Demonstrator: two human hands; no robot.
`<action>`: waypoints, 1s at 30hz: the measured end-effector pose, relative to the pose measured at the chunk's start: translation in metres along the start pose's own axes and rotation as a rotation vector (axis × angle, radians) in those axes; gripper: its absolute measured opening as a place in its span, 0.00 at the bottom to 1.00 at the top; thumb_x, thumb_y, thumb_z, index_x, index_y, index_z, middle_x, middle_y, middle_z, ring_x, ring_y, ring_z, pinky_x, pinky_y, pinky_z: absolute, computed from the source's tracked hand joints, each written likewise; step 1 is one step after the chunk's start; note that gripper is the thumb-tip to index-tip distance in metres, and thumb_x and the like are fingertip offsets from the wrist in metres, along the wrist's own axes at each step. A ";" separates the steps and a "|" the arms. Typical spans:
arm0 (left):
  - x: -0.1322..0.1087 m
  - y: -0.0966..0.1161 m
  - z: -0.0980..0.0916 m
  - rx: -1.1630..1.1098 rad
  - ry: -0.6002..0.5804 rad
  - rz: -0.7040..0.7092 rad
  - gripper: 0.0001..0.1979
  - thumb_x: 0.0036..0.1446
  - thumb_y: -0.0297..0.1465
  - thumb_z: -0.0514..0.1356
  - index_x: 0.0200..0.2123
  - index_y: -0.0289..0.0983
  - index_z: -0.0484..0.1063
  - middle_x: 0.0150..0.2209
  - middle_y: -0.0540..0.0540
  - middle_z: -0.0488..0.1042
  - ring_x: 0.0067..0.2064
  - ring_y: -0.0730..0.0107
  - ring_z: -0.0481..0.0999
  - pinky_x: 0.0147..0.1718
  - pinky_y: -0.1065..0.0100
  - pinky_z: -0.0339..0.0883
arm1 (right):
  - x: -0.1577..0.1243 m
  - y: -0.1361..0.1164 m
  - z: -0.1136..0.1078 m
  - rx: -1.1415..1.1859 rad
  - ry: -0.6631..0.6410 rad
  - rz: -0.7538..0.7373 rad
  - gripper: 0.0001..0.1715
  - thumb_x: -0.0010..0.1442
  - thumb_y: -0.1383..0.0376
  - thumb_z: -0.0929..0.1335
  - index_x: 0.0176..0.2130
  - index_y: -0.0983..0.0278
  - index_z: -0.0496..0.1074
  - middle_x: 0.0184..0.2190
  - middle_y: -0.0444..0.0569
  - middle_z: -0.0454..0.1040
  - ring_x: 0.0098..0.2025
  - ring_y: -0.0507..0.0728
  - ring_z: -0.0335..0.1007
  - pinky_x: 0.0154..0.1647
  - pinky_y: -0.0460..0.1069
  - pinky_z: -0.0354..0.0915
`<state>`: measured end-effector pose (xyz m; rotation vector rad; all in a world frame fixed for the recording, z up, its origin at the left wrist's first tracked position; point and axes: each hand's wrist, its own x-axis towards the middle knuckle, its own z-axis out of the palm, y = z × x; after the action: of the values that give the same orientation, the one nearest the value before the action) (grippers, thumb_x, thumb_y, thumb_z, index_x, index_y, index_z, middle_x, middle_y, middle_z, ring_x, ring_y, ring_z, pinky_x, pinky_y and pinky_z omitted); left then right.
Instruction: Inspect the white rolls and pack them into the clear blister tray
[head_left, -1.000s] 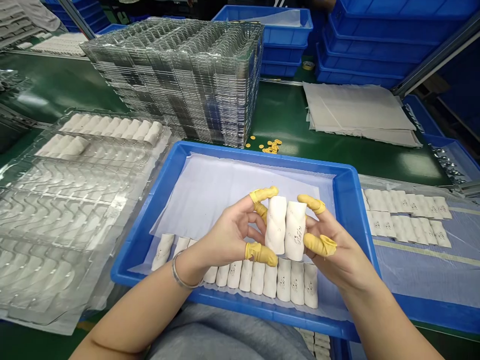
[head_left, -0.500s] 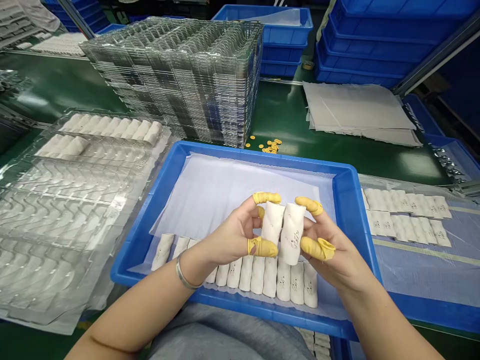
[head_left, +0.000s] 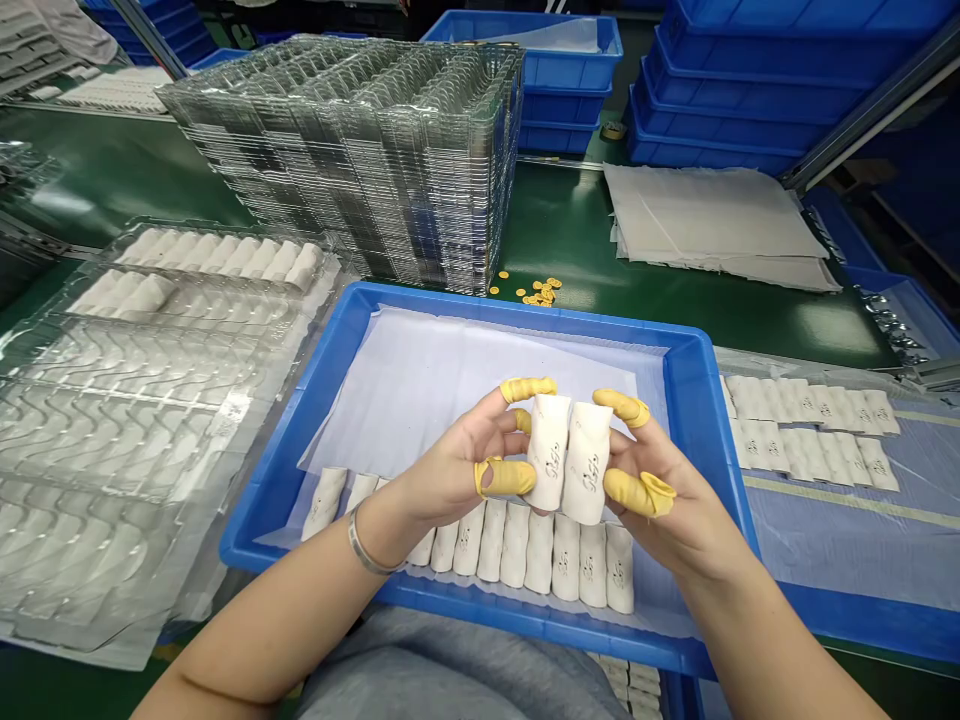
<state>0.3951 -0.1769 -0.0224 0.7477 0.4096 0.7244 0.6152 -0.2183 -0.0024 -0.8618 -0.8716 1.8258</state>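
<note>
Both my hands wear yellow finger cots and hover over a blue tray [head_left: 690, 420] lined with white paper. My left hand [head_left: 465, 465] pinches a white curved ceramic piece [head_left: 547, 452] with a small dark marking facing me. Beside it, touching, my right hand [head_left: 660, 495] grips a second white ceramic piece [head_left: 586, 462], also marked. Below them a row of several like pieces [head_left: 525, 545] lies along the tray's near edge.
A clear blister tray [head_left: 150, 400] with a few white pieces in its far rows lies at left. Behind stands a tall stack of clear trays [head_left: 360, 150]. White sheets [head_left: 712, 220], loose yellow cots [head_left: 540, 290], blue bins [head_left: 720, 90] and more pieces [head_left: 810, 430] at right.
My left hand turned its piece, so the dark marking now faces me. Both pieces tilted and shifted slightly, still held side by side above the tray.
</note>
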 end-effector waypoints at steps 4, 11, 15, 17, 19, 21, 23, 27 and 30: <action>0.001 0.000 0.001 -0.027 -0.043 -0.004 0.34 0.56 0.31 0.74 0.63 0.49 0.68 0.50 0.45 0.74 0.38 0.70 0.78 0.33 0.69 0.81 | 0.000 0.001 -0.001 -0.001 -0.004 0.012 0.30 0.63 0.58 0.81 0.60 0.42 0.72 0.48 0.44 0.79 0.40 0.58 0.80 0.38 0.53 0.75; 0.001 -0.004 -0.003 0.003 -0.027 0.043 0.33 0.55 0.31 0.75 0.62 0.46 0.69 0.48 0.44 0.77 0.41 0.69 0.80 0.35 0.72 0.79 | -0.001 0.004 -0.004 -0.037 -0.045 -0.039 0.30 0.65 0.57 0.79 0.62 0.42 0.71 0.50 0.45 0.79 0.43 0.58 0.80 0.36 0.49 0.74; 0.002 -0.006 -0.001 0.034 -0.011 0.069 0.23 0.58 0.35 0.74 0.54 0.44 0.72 0.39 0.49 0.77 0.34 0.73 0.79 0.30 0.75 0.74 | -0.001 0.008 -0.005 -0.052 -0.092 -0.076 0.29 0.68 0.59 0.78 0.63 0.41 0.72 0.51 0.45 0.79 0.47 0.57 0.79 0.41 0.49 0.76; 0.004 -0.006 0.000 0.049 0.029 0.077 0.18 0.60 0.40 0.72 0.48 0.42 0.73 0.33 0.52 0.75 0.27 0.76 0.76 0.24 0.77 0.68 | -0.001 0.010 -0.005 -0.084 -0.098 -0.092 0.28 0.69 0.59 0.77 0.64 0.41 0.71 0.52 0.46 0.79 0.49 0.57 0.79 0.45 0.51 0.77; 0.005 -0.006 0.002 0.063 0.089 0.060 0.17 0.61 0.44 0.71 0.44 0.40 0.73 0.28 0.54 0.72 0.23 0.78 0.72 0.20 0.78 0.63 | -0.001 0.012 -0.006 -0.116 -0.088 -0.104 0.28 0.70 0.60 0.77 0.64 0.41 0.71 0.52 0.46 0.79 0.51 0.58 0.79 0.49 0.52 0.76; 0.005 -0.006 0.003 0.060 0.121 0.045 0.17 0.59 0.42 0.73 0.42 0.40 0.73 0.27 0.55 0.72 0.23 0.78 0.71 0.20 0.78 0.62 | -0.001 0.014 -0.007 -0.138 -0.074 -0.106 0.28 0.70 0.60 0.77 0.64 0.42 0.71 0.53 0.46 0.79 0.51 0.58 0.78 0.50 0.52 0.76; 0.005 -0.005 0.004 0.042 0.108 0.069 0.17 0.54 0.35 0.76 0.43 0.40 0.73 0.30 0.54 0.75 0.26 0.78 0.74 0.24 0.78 0.67 | -0.001 0.014 -0.008 -0.146 -0.065 -0.108 0.28 0.70 0.61 0.77 0.64 0.43 0.71 0.52 0.46 0.79 0.52 0.58 0.78 0.48 0.51 0.75; 0.004 -0.005 0.004 0.013 0.081 0.106 0.18 0.52 0.29 0.77 0.44 0.40 0.75 0.33 0.53 0.76 0.31 0.78 0.76 0.29 0.79 0.71 | -0.001 0.014 -0.008 -0.141 -0.064 -0.114 0.29 0.69 0.62 0.77 0.64 0.44 0.72 0.51 0.47 0.80 0.51 0.58 0.78 0.43 0.49 0.74; 0.004 -0.005 0.003 -0.003 0.076 0.054 0.15 0.59 0.37 0.74 0.44 0.40 0.75 0.30 0.54 0.75 0.25 0.80 0.73 0.22 0.81 0.67 | 0.000 0.015 -0.007 -0.127 -0.067 -0.100 0.28 0.69 0.62 0.77 0.64 0.44 0.72 0.51 0.47 0.79 0.50 0.57 0.78 0.44 0.49 0.75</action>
<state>0.4016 -0.1780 -0.0239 0.7321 0.4585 0.8052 0.6151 -0.2217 -0.0186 -0.8244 -1.0645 1.7357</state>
